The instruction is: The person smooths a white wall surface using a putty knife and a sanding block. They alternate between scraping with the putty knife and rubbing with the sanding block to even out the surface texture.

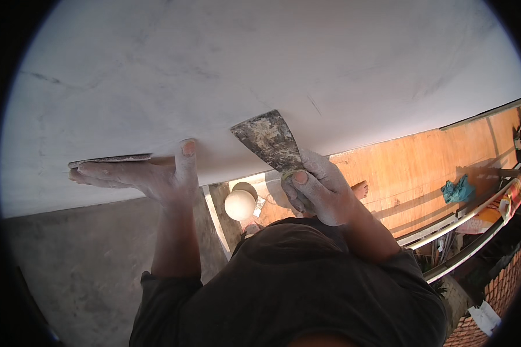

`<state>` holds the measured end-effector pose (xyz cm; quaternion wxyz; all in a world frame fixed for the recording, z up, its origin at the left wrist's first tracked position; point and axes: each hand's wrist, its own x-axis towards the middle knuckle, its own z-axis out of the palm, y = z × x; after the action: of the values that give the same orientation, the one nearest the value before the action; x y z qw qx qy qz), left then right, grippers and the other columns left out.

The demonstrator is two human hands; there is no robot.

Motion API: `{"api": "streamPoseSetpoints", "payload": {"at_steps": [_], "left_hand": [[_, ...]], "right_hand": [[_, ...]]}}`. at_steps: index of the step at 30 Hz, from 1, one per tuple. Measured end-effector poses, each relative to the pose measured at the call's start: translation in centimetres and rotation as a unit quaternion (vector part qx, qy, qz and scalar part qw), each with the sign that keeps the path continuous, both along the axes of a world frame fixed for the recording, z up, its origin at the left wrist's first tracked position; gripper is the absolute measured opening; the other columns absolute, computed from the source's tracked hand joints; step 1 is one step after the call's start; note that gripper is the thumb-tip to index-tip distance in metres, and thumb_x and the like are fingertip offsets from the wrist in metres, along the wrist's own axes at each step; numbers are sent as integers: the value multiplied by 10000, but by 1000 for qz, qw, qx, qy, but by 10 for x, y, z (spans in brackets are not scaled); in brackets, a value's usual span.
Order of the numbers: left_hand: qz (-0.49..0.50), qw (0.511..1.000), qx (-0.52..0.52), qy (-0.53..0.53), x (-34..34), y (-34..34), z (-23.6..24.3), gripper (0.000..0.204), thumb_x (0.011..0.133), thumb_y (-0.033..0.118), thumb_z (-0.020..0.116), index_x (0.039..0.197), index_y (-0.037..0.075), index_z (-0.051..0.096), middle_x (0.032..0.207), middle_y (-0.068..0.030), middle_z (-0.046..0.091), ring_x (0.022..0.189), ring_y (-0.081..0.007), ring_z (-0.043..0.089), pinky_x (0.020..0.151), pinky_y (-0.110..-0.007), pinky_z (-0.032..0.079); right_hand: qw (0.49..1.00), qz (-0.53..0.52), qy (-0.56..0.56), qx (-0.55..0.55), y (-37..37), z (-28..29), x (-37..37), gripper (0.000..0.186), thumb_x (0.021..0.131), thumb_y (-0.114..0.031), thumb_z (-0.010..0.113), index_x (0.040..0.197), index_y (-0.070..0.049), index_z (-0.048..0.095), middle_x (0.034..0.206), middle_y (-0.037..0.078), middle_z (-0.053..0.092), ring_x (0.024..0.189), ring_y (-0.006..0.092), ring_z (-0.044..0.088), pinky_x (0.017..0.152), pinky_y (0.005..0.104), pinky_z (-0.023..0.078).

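In front of me is a white wall [226, 75] with grey smudges and a few dark marks. My left hand [156, 176], dusted white, lies with straight fingers behind a thin dark sheet that looks like sandpaper [110, 158], keeping it flat at the wall. Its thumb points up, apart from the fingers, close to the surface. My right hand [321, 191], equally dusty, is closed round the handle of a putty knife [267, 139]. The knife's wide blade, crusted with dried filler, tilts up and left near the wall; whether its edge touches cannot be told.
Below, a white round bucket [239, 205] stands on a sunlit floor [411, 165] beside a bare foot [359, 189]. A grey wall section [92, 260] lies at left. At right run a railing [463, 214], a teal plastic bag [458, 189] and a colourful cloth [498, 205].
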<state>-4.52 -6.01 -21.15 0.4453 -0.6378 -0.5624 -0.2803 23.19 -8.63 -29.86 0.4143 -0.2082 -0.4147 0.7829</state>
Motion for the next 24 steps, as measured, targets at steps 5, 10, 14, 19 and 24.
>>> {"api": "streamPoseSetpoints", "payload": {"at_steps": [5, 10, 14, 19, 24], "left_hand": [[-16, 1000, 9, 5, -1, 0, 1, 1374, 837, 866, 507, 1568, -85, -164, 1639, -346, -150, 1514, -520, -193, 1162, -721, -71], [-5, 1000, 14, 18, -1, -2, 1, 1378, 834, 873, 499, 1566, -93, -158, 1641, -345, -134, 1514, -520, -190, 1164, -722, -61], [-5, 999, 6, -34, 1, -3, 1, 1384, 832, 875, 500, 1563, -95, -164, 1639, -344, -149, 1512, -510, -211, 1163, -717, -74], [-21, 1000, 11, 6, 3, -3, 2, 1389, 828, 877, 505, 1564, -93, -164, 1639, -344, -154, 1512, -505, -219, 1163, -715, -83], [-8, 1000, 9, -18, 7, -1, 2, 1383, 826, 873, 513, 1573, -75, -161, 1641, -342, -149, 1520, -504, -196, 1169, -714, -71]], "right_hand": [[999, 12, 21, 25, 0, 7, -1, 505, 1077, -433, 508, 1310, 15, 500, 710, 19, 509, 531, 81, 465, 492, 240, 414], [1000, 4, 8, 10, 1, 15, 0, 492, 1079, -424, 504, 1300, 15, 506, 750, 30, 538, 524, 87, 468, 494, 240, 422], [998, 13, -35, 54, 1, 21, 3, 491, 1081, -412, 500, 1321, 17, 501, 756, 33, 546, 521, 91, 474, 490, 243, 429], [999, 16, 22, 40, 1, 28, 4, 505, 1080, -401, 504, 1357, 21, 486, 767, 35, 551, 534, 91, 498, 491, 239, 436], [1000, 12, -4, 14, 2, 33, 4, 513, 1078, -398, 510, 1376, 19, 475, 780, 42, 552, 542, 93, 505, 491, 239, 440]]}}
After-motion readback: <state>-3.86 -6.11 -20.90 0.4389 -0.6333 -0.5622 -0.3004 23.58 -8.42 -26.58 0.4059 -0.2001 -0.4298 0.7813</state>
